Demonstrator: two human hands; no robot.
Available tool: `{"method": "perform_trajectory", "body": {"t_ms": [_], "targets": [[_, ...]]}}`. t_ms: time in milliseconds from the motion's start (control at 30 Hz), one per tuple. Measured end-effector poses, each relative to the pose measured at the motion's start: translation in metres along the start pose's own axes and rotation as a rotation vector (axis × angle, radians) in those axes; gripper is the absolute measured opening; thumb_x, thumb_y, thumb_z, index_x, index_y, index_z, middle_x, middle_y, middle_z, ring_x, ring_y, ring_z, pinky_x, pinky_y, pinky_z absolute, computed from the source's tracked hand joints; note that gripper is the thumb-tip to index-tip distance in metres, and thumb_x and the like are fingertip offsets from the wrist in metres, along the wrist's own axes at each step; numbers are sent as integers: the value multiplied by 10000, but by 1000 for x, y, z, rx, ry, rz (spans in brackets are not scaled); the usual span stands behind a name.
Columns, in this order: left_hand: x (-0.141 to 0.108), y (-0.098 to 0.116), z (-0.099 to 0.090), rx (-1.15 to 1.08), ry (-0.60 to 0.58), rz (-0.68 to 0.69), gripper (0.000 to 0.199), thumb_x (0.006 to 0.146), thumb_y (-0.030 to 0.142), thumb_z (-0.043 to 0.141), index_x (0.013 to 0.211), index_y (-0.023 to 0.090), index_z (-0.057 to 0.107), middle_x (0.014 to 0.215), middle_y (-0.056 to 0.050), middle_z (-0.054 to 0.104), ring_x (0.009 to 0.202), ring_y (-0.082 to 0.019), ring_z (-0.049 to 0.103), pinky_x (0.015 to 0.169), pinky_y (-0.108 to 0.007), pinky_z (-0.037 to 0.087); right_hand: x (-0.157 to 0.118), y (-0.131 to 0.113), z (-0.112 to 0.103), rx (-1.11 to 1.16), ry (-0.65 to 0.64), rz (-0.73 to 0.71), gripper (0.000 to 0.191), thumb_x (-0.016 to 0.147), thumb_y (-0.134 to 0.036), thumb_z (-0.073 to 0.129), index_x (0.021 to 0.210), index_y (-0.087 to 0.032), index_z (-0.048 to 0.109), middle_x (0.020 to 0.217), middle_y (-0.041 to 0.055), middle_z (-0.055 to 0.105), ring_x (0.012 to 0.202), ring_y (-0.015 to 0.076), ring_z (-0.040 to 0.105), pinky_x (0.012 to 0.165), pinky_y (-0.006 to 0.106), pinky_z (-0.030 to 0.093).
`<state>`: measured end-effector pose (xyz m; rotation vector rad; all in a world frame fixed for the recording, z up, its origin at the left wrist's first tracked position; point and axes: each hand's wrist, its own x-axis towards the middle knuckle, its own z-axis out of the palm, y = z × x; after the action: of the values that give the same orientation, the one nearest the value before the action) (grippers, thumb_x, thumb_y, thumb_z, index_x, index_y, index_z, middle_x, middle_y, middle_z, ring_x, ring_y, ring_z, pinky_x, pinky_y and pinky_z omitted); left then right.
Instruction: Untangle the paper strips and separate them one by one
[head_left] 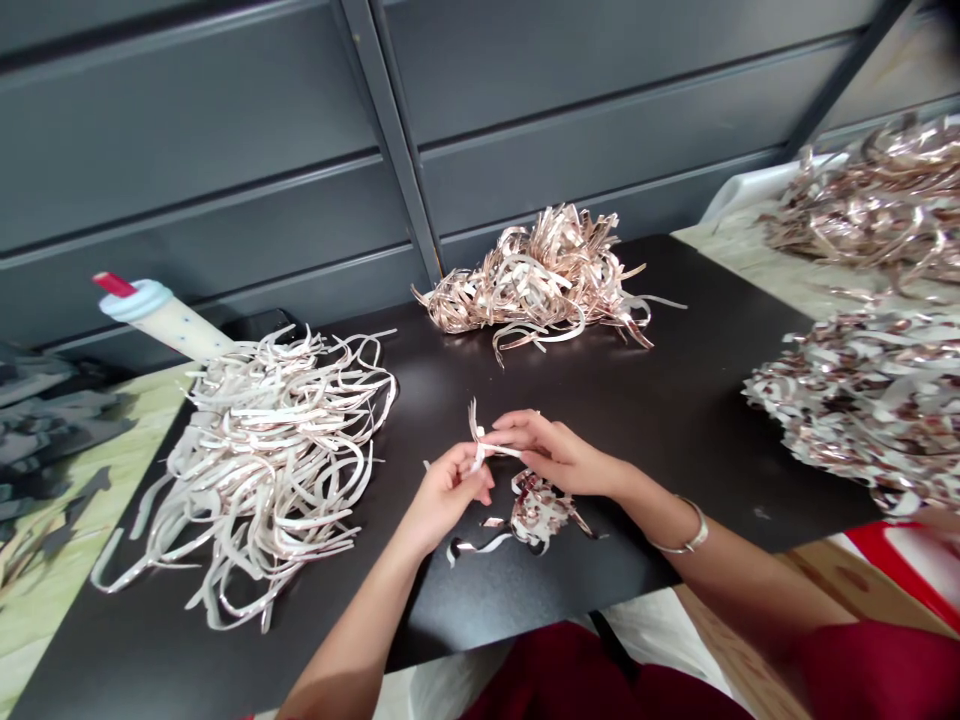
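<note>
Near the middle of the black table (600,400), a few thin white strips (480,450) are pinched between both hands. My left hand (448,495) has its thumb and fingers closed round their lower part, with loose ends sticking up above. From the right, my right hand (559,452) grips a white strip end between thumb and fingers. A small clump of short white and rose-gold curled pieces (540,512) lies just below my right hand. To the left spreads a large pile of long white strips (285,450).
Against the grey panelled wall (285,220) sits a heap of shiny rose-gold strips (547,275). A white cup with a blue rim and red top (169,315) leans at the back left. More curled strips (862,400) are piled at the right, beside glossy rose-gold ones (885,200).
</note>
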<state>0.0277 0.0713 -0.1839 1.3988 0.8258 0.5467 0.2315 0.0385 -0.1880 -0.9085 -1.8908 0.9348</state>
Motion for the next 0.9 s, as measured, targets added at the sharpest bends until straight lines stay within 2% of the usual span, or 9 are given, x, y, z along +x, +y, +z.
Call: {"method": "perform_trajectory", "body": {"t_ms": [100,233,400,533,600,700,800,900], "targets": [[1,-4,-1,263,116,36,268,871,385,477,906,142,583,553,46,530,424,-64,477,485,-186,391,1,-5,4,-26,-37,-13,497,823,-28,430,1290,-186,372,1257,115,590,1091,164,597,873,300,475],[-2,-1,-5,565,227,115,257,902,310,417,832,173,622,486,69,520,372,-64,482,460,-176,385,1,-7,0,-70,-43,-2,474,826,-27,429,1270,-193,414,1210,88,629,1035,154,625,863,292,480],[-4,0,-16,923,370,286,244,911,247,404,892,188,641,581,32,613,504,-96,595,518,-185,435,1,0,-12,18,-8,-2,369,852,-48,443,1197,-177,456,1099,83,691,1011,152,640,871,311,473],[-3,-4,-26,1182,456,536,262,887,130,403,928,177,658,797,-44,723,713,-148,675,664,-242,494,2,9,-16,120,-39,50,285,859,-84,477,1134,-159,485,1069,101,701,923,145,666,780,284,491],[-2,-4,-31,1261,476,683,272,880,97,408,911,174,666,862,-63,736,790,-167,687,749,-279,497,3,12,-16,220,-59,92,234,868,-126,498,1101,-149,492,1062,116,700,904,146,671,737,270,495],[-2,0,-38,1353,461,841,270,884,83,416,869,190,664,865,-35,745,827,-160,692,869,-320,464,4,15,-16,387,-97,159,191,874,-218,544,1045,-141,511,1082,139,686,989,170,655,757,278,494],[-2,3,-45,1412,472,911,247,886,93,436,854,195,659,840,-22,746,829,-155,692,909,-338,437,6,16,-15,501,-127,191,201,861,-287,584,989,-143,526,1095,150,678,1057,189,630,813,302,483],[0,1,-47,1431,448,931,264,873,69,427,907,192,658,797,-27,734,748,-148,680,891,-348,436,6,17,-16,579,-113,213,246,829,-324,636,963,-146,532,1059,145,693,1023,196,645,840,322,474]]}}
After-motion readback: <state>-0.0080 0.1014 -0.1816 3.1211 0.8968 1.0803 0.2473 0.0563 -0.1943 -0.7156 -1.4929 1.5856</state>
